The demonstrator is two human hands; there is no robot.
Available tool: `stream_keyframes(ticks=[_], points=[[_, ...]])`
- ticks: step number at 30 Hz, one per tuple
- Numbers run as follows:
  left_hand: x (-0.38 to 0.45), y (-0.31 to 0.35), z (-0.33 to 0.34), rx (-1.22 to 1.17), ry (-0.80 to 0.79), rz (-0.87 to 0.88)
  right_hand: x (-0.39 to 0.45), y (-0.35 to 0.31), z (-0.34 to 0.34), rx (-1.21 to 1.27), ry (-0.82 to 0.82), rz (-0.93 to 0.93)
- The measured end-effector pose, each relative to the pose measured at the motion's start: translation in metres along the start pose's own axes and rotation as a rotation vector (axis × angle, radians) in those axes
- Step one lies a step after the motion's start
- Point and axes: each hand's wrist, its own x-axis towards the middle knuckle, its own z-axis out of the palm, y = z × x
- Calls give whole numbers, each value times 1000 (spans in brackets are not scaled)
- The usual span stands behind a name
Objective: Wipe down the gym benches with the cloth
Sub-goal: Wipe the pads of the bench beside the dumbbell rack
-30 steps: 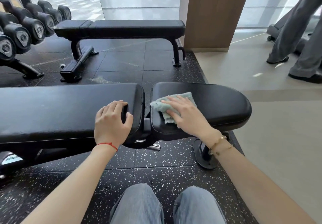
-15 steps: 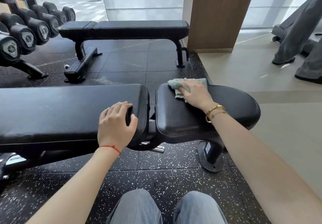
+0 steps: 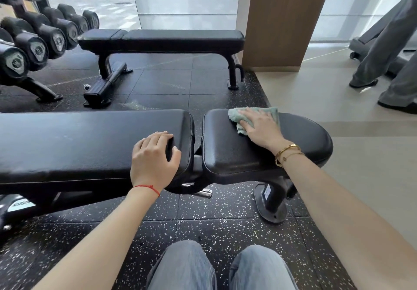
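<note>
A black padded gym bench stretches across in front of me, with a long back pad (image 3: 79, 140) on the left and a shorter seat pad (image 3: 300, 140) on the right. My right hand (image 3: 261, 127) presses a pale green cloth (image 3: 237, 114) flat onto the far edge of the seat pad. My left hand (image 3: 153, 158) rests palm down on the near right corner of the back pad, fingers spread, holding nothing. A second black bench (image 3: 171, 38) stands further back.
A dumbbell rack (image 3: 29, 41) fills the far left. A wooden pillar (image 3: 286, 18) rises behind the second bench. Another person's grey trouser legs (image 3: 388, 48) stand on the beige floor at the far right. My knees (image 3: 221, 267) are at the bottom edge.
My right hand slid the cloth from the near left part of the seat pad to its far edge and slightly right. My left hand stayed put.
</note>
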Motion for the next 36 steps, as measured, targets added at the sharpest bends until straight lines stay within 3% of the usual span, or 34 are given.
stream_keyframes(ticks=[6, 10, 13, 17, 21, 26, 30, 36], points=[[-1, 1, -2, -3, -11, -5, -69, -48, 11, 71, -16, -220], [-3, 1, -2, -13, -16, -5, -111, -41, 8, 100, 12, -295], [-3, 0, -2, -20, -16, -3, -120, -15, 0, 95, 56, -245], [-3, 2, -2, -22, 7, -13, -86, 15, -13, 96, 57, -43], [-2, 3, -2, -29, 11, -23, -42, -3, -7, -7, 20, 108], [-2, 1, -1, -27, 6, -11, -50, -62, 12, -37, 7, -81], [-3, 0, -3, -25, -6, -7, -89, -68, 16, 67, -5, -227], [-2, -1, -4, -33, -16, 6, -121, -16, 2, 96, 130, -105]])
